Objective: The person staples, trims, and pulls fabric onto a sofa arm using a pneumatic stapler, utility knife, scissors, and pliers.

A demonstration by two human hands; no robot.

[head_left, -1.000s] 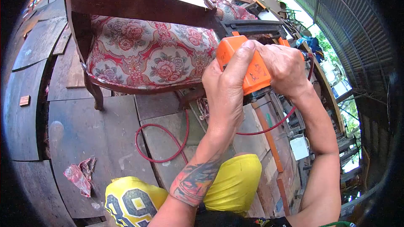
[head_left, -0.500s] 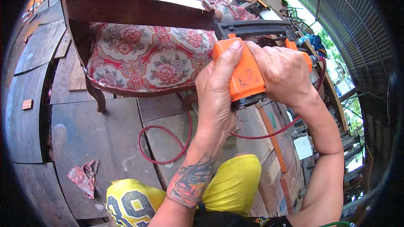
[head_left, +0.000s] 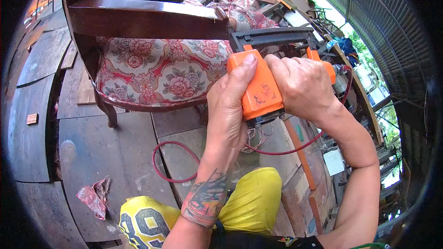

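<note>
Tool [head_left: 262, 85] in the head view is between your two hands, its black frame [head_left: 277, 38] showing beside the end of the chair's [head_left: 177, 64] armrest [head_left: 152, 22]. Your left hand [head_left: 226, 101] grips it, thumb along the orange face; your right hand [head_left: 302, 85] is closed round its handle [head_left: 329, 71]. The step in hand looks like steadying the tool by the chair; whether its nose touches anything is hidden. The next move seems to call for a firm two-handed hold, left fingers clear of the nose, and slack in the hose [head_left: 281, 153].
</note>
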